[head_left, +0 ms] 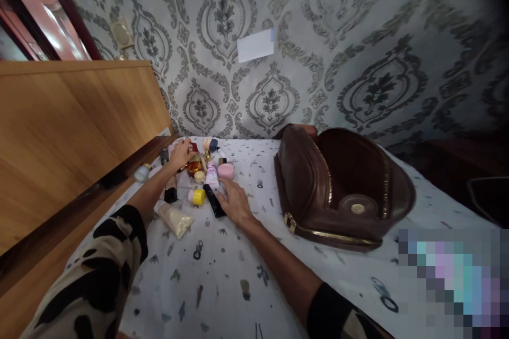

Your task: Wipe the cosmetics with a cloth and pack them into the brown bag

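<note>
My left hand (181, 153) reaches over the far left part of a pile of small cosmetics, beside a dark red box (193, 148); its fingers are bent, and whether they grip anything is hidden. My right hand (235, 201) lies at the pile's right side, fingers apart, next to a black tube (213, 201). Around them are a pink round jar (226, 171), a yellow-capped container (196, 197), an amber bottle (194, 168), a pink-and-white tube (212, 174) and a cream squeeze tube (175, 220). A blue-capped bottle (210, 144) lies at the back.
A brown leather bag (304, 185) stands unzipped on the right of the patterned sheet (222, 275). A wooden board (79, 132) borders the left side. Patterned wallpaper rises behind, with a white card (255, 46) on it. The lower right corner is pixelated.
</note>
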Motion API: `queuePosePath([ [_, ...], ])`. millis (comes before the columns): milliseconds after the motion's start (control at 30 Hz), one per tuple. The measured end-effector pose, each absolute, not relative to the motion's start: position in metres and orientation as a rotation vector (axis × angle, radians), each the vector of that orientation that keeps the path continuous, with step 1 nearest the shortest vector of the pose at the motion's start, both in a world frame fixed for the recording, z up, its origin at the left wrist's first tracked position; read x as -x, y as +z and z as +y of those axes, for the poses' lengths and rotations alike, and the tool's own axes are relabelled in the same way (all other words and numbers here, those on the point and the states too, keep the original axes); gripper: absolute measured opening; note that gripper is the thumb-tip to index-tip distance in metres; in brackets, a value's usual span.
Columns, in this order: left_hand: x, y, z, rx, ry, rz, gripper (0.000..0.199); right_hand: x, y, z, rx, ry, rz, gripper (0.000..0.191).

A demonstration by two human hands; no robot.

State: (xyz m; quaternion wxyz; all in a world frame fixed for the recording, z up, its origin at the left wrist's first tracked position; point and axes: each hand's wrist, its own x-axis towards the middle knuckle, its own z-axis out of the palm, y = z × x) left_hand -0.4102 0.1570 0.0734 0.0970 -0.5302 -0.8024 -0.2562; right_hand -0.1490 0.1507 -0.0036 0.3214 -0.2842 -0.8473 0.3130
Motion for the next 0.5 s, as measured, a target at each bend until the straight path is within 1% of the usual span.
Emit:
queuePosePath([
  [100, 0.404, 0.077, 0.158, 1.569, -0.903, -2.390, 0.038, 0.149, -0.005, 0.154, 0.671, 0.960, -2.089, 0.041],
  [200, 0.385, 0.076, 0.148, 1.685, -1.012, -2.390, 0.038, 0.153, -0.005, 0.156, 0.591, 1.275, -1.802, 0.037],
  [300, 0.348, 0.071, 0.131, 1.947, -1.067, -2.295, 0.042, 0.156, -0.001, 0.157, 0.525, 1.727, -1.368, 0.049],
  [333, 0.334, 0.069, 0.125, 2.130, -1.075, -2.192, 0.045, 0.156, 0.001, 0.158, 0.491, 1.866, -1.231, 0.053],
  [400, 0.309, 0.066, 0.115, 2.390, -1.007, -2.031, 0.049, 0.155, 0.005, 0.159, 0.412, 2.068, -1.036, 0.054],
  [500, 0.293, 0.068, 0.107, 2.561, -0.870, -1.959, 0.059, 0.152, 0.008, 0.161, 0.357, 2.167, -0.915, 0.047],
])
